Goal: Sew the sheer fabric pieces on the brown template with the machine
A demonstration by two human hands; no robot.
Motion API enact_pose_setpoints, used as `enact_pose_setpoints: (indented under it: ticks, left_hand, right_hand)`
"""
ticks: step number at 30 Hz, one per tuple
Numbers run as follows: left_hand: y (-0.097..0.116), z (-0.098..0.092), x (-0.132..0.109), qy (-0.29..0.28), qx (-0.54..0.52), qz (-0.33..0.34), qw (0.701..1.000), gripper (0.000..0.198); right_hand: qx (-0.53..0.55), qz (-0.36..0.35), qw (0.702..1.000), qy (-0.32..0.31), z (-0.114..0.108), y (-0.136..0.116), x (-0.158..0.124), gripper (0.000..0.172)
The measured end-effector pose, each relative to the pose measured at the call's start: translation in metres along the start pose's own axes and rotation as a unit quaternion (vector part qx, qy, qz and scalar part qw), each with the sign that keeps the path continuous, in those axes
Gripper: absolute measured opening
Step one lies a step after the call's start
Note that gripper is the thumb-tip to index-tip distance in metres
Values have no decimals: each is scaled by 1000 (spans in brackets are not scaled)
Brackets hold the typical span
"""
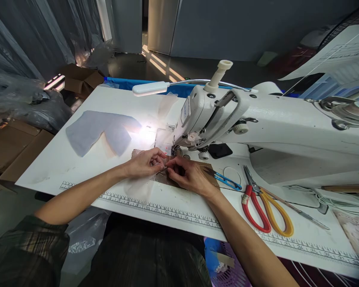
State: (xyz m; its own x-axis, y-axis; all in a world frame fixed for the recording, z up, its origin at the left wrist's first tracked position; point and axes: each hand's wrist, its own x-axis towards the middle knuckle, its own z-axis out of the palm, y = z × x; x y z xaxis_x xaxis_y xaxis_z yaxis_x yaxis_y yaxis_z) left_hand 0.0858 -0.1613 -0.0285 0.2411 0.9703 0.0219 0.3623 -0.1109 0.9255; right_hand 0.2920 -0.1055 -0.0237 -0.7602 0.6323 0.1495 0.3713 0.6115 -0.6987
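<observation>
My left hand and my right hand meet just in front of the sewing machine, below its needle area. Both are closed, thumbs and forefingers pinched together at the edge of a sheer pale fabric. The fabric drapes from under my left hand toward the table's ruler edge. Beneath my hands lies a brown piece, flat on the machine bed. Blue-handled thread snips rest right of my right hand. My fingers hide the exact pinched spot.
Left on the white table lies a grey-blue cut fabric piece. Scissors with red and yellow handles lie at the right, beside tweezers. A lamp shines near the needle. Cardboard boxes stand off the left edge.
</observation>
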Motion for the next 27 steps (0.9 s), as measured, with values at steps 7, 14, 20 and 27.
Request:
enact_pose_setpoints:
  ticks: [7, 14, 20, 27]
  left_hand:
    - [0, 2, 0, -16, 19, 0, 1000, 32]
    - [3, 1, 0, -30, 44, 15, 998, 31]
    - [2, -2, -1, -31, -5, -4, 999, 36]
    - [5, -1, -1, -20, -23, -32, 999, 37]
  right_hand:
    - [-17, -13, 1000, 21, 7, -2, 2, 12]
    - [-61, 5, 995, 82, 9, 7, 3, 4]
    - [4, -11, 1000, 18, 0, 2, -2, 14]
    - [7, 5, 1000, -8, 3, -3, -4, 12]
